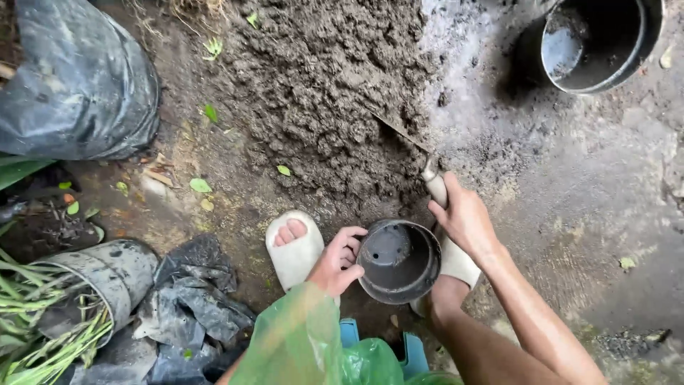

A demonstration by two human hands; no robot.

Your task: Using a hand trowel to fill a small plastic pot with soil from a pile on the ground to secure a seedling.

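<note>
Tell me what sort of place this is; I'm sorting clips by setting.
Likely an outdoor potting spot in a garden: a soil heap on bare ground, an empty black plastic pot in the left hand, and black grow bags.

Diffuse daylight, even and soft. Shadows are faint. Wet ground at upper right shows glare. Edges bend slightly.

Tight by our feet, open to the right.
Soil heap (335,93) blocks ahead, black bags (192,299) crowd left; bare concrete (605,214) by the bucket (598,43) is free.
</note>
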